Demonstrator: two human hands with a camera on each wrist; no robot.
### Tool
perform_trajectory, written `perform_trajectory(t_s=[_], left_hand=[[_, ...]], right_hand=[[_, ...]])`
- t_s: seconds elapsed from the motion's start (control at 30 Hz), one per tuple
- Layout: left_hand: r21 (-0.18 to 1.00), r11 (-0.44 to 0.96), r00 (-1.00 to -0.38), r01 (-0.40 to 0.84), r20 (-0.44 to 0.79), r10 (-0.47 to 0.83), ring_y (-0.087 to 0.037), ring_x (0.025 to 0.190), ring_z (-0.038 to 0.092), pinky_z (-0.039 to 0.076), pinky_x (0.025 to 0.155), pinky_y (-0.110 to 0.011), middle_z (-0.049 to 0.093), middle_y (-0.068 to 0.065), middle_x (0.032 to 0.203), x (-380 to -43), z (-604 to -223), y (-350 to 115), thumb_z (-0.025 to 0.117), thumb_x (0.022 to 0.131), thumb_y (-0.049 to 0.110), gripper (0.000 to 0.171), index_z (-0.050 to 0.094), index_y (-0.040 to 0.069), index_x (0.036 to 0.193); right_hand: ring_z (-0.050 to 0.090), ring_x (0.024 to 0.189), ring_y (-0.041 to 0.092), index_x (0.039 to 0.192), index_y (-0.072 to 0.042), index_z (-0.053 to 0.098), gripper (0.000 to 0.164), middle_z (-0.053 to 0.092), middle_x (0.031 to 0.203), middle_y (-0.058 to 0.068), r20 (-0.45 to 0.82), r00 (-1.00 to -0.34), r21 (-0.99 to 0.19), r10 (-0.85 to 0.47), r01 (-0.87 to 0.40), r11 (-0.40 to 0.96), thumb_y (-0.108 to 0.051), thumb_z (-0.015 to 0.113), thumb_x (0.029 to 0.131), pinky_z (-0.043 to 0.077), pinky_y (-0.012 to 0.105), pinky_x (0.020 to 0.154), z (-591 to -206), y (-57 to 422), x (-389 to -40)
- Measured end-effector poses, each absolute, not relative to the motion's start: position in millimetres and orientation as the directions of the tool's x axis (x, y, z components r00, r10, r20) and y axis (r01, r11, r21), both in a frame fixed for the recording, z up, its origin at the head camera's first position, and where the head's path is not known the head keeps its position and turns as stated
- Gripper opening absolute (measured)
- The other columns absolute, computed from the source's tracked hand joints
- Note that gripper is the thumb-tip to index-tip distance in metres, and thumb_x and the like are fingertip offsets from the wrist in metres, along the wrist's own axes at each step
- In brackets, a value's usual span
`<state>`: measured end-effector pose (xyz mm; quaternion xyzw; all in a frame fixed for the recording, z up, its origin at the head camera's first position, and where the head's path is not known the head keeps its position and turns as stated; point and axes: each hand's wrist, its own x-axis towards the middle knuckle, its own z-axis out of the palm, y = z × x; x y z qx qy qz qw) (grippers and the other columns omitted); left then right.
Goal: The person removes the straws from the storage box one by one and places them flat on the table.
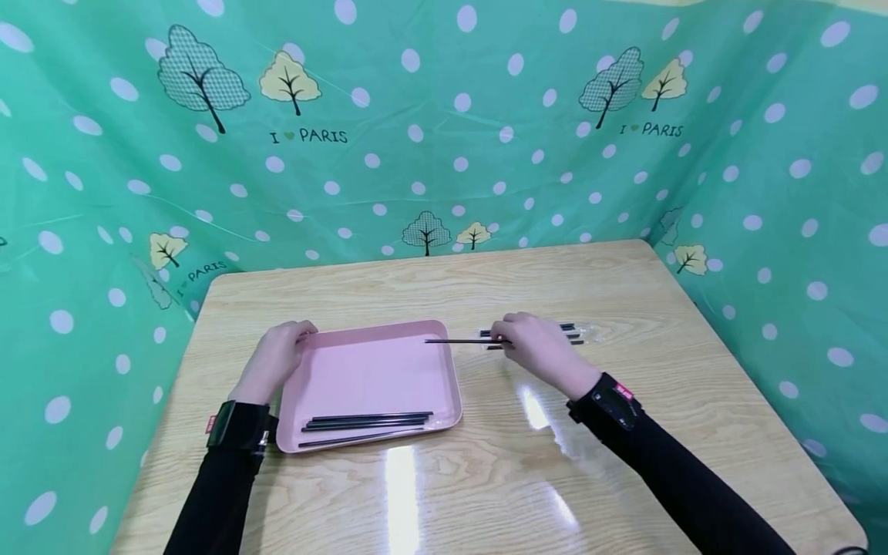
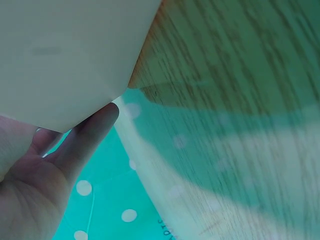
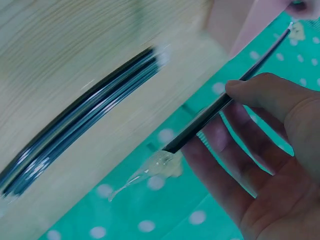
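My left hand [image 1: 276, 358] grips the far left corner of a pink tray [image 1: 375, 362]. In the left wrist view its fingers [image 2: 82, 145] lie against the underside of the tray's edge. My right hand [image 1: 537, 348] pinches dark chopsticks [image 1: 461, 341] in a clear wrapper between thumb and fingers. Their thin end points left over the tray's right rim. The right wrist view shows loose clear film [image 3: 152, 167] at the thick end. Several dark chopsticks [image 1: 368, 422] lie along the tray's near side.
More wrapped dark chopsticks [image 1: 572, 336] lie on the wooden table [image 1: 624, 416] just beyond and beneath my right hand. A green dotted curtain [image 1: 444, 139] hangs behind the table and along both sides.
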<state>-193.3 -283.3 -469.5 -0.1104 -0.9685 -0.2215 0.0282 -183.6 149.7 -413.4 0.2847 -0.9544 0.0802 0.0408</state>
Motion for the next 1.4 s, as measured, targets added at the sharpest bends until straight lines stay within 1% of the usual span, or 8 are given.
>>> perform_trajectory(t_s=[0.17,0.3,0.43,0.6,0.87,1.03,1.23,1.4], left_hand=[[0.416,0.882,-0.975,0.222,0.098,0.200,-0.046,0.103,0.069,0.058,0.091,-0.058,0.072,-0.027,0.105,-193,-469,-284,0.059,0.095,-0.013,0.021,0.072,-0.005,0.109],[0.416,0.882,-0.975,0.222,0.095,0.200,-0.046,0.104,0.069,0.058,0.092,-0.058,0.072,-0.027,0.106,-193,-469,-284,0.058,0.095,-0.013,0.022,0.072,-0.005,0.110],[0.421,0.879,-0.974,0.225,0.101,0.201,-0.046,0.105,0.069,0.058,0.092,-0.058,0.073,-0.026,0.106,-194,-469,-284,0.058,0.096,-0.013,0.022,0.072,-0.004,0.110],[0.415,0.879,-0.972,0.235,0.112,0.207,-0.046,0.103,0.069,0.058,0.092,-0.058,0.073,-0.027,0.105,-194,-470,-285,0.058,0.095,-0.014,0.023,0.072,-0.005,0.109],[0.411,0.882,-0.974,0.228,0.107,0.202,-0.046,0.104,0.069,0.058,0.092,-0.059,0.072,-0.027,0.105,-195,-471,-284,0.057,0.095,-0.014,0.023,0.072,-0.005,0.109],[0.414,0.881,-0.973,0.228,0.113,0.200,-0.046,0.104,0.069,0.058,0.092,-0.058,0.073,-0.026,0.105,-194,-472,-284,0.057,0.095,-0.014,0.023,0.073,-0.004,0.108],[0.413,0.879,-0.971,0.237,0.118,0.206,-0.045,0.103,0.070,0.058,0.091,-0.058,0.073,-0.026,0.105,-194,-471,-282,0.057,0.096,-0.013,0.022,0.073,-0.004,0.108],[0.407,0.885,-0.974,0.227,0.113,0.198,-0.045,0.103,0.070,0.058,0.091,-0.058,0.073,-0.026,0.105,-194,-471,-284,0.057,0.095,-0.013,0.022,0.073,-0.004,0.108]], right_hand=[[0.065,0.072,0.012,0.097,-0.014,0.077,0.018,0.071,0.087,-0.002,0.101,-0.850,-0.172,-0.516,-0.526,0.833,-0.004,0.082,0.083,0.054,0.027,0.056,-416,181,-189],[0.069,0.078,0.016,0.097,-0.011,0.077,0.018,0.073,0.089,0.002,0.105,-0.845,-0.205,-0.525,-0.535,0.820,-0.001,0.081,0.083,0.058,0.033,0.062,-419,204,-192],[0.071,0.082,0.021,0.098,-0.009,0.077,0.018,0.073,0.090,0.004,0.111,-0.846,-0.208,-0.522,-0.533,0.820,0.002,0.079,0.084,0.061,0.037,0.066,-420,225,-195],[0.071,0.082,0.021,0.099,-0.009,0.078,0.018,0.074,0.092,0.005,0.092,-0.861,-0.187,-0.501,-0.509,0.840,0.002,0.077,0.086,0.061,0.039,0.067,-421,245,-199],[0.069,0.079,0.019,0.099,-0.011,0.078,0.018,0.073,0.090,0.003,0.086,-0.858,-0.147,-0.507,-0.514,0.845,-0.001,0.080,0.085,0.060,0.038,0.064,-436,251,-204],[0.072,0.082,0.024,0.098,-0.011,0.078,0.019,0.073,0.090,0.004,0.078,-0.853,-0.134,-0.517,-0.522,0.842,0.001,0.081,0.084,0.062,0.042,0.068,-451,252,-203],[0.072,0.086,0.027,0.098,-0.010,0.076,0.021,0.074,0.093,0.006,0.072,-0.857,-0.124,-0.510,-0.515,0.848,0.001,0.084,0.081,0.063,0.045,0.074,-461,254,-202],[0.071,0.088,0.027,0.098,-0.010,0.076,0.021,0.073,0.095,0.007,0.058,-0.865,-0.129,-0.499,-0.502,0.855,-0.001,0.084,0.081,0.063,0.045,0.074,-463,253,-203]])
